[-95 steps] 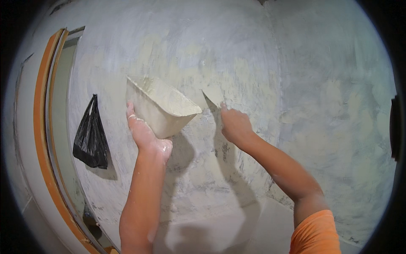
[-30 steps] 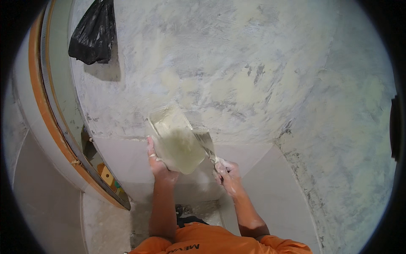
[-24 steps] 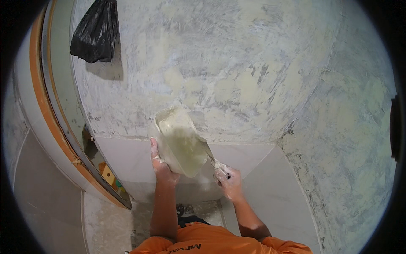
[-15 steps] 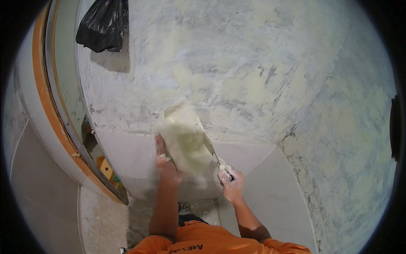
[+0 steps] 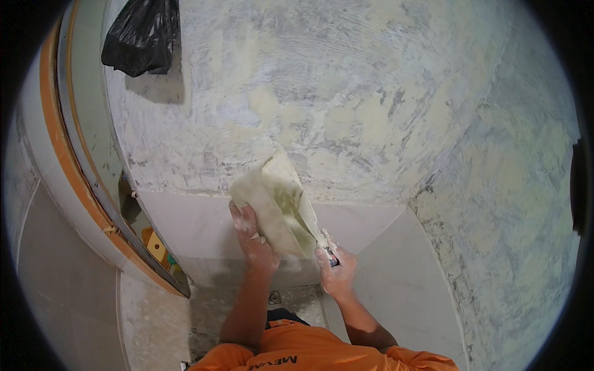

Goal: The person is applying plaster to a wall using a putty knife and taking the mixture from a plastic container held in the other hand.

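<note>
My left hand [image 5: 255,238] is closed at the left edge of a flat, rectangular, putty-coated plate [image 5: 255,201]; the plate's handle, if any, is hidden. My right hand [image 5: 338,272] grips the dark handle of a putty knife [image 5: 302,195], with cream putty caked near its fingers. The knife's long, pale blade lies along the plate's right side, slanting up and left, and it seems to touch the plate at the far end. Greenish-cream putty [image 5: 289,204] shows between the two. Both hands are smeared white.
Ahead stands a wall [image 5: 346,93] with patchy cream and grey putty, meeting another wall [image 5: 520,204] at a corner on the right. Pale tiles [image 5: 192,222] run along its foot. A black plastic bag [image 5: 142,40] hangs upper left, beside an orange-edged door frame [image 5: 59,142].
The plate has tilted and turned, so its blurred face now slants beside the blade. My left hand has shifted slightly right, and the blade stands steeper.
</note>
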Tool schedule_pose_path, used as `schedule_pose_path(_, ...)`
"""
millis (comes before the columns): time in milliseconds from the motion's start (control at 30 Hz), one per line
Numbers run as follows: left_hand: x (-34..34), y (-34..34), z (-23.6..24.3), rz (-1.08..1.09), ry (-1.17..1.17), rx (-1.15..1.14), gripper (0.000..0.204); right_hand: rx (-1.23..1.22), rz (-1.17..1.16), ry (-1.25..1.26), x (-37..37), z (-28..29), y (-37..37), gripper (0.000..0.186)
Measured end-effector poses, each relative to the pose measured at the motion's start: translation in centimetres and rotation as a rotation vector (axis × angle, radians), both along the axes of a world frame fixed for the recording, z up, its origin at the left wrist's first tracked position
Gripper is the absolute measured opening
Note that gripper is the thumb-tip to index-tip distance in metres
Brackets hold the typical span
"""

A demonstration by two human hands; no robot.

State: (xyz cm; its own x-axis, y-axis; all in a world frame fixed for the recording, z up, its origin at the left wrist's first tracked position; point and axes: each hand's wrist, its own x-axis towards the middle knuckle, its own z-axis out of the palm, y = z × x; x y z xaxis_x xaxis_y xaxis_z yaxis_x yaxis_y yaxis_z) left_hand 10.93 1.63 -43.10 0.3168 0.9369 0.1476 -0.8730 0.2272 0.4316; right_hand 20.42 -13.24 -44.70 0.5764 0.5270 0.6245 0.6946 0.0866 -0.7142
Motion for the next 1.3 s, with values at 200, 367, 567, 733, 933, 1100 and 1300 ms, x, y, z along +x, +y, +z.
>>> schedule_pose_path(200,1.5,-0.9,-0.5,-0.022,0.041,0.009,0.068,0.046,-0.003,-0.072,1.7,0.4,-0.7,0.030)
schedule_pose_path(367,2.0,0.5,-2.6,-0.089,-0.001,0.173,0.067,-0.055,0.002,0.071,3.2,2.2,-1.5,0.027)
schedule_pose_path(567,3.1,0.1,-2.7,-0.106,0.056,0.129,0.071,-0.150,-0.014,0.071,4.2,2.0,-1.9,0.026)
schedule_pose_path(733,3.3,-1.1,-2.1,-0.261,-0.096,-0.011,0.063,-0.400,-0.095,-0.166,6.8,-1.1,-2.0,0.033)
schedule_pose_path(933,4.4,-0.1,-3.9,-0.080,-0.056,0.163,0.074,-0.177,-0.119,0.157,7.9,-4.7,-3.4,0.032)
schedule_pose_path(1100,6.2,2.9,-7.9,0.175,0.091,0.236,0.072,-0.049,0.070,0.532,7.9,-2.0,-5.3,0.021)
schedule_pose_path(1300,6.7,1.1,-3.8,0.152,0.153,0.381,0.083,-0.152,0.070,0.548,7.6,0.5,-4.7,0.019)
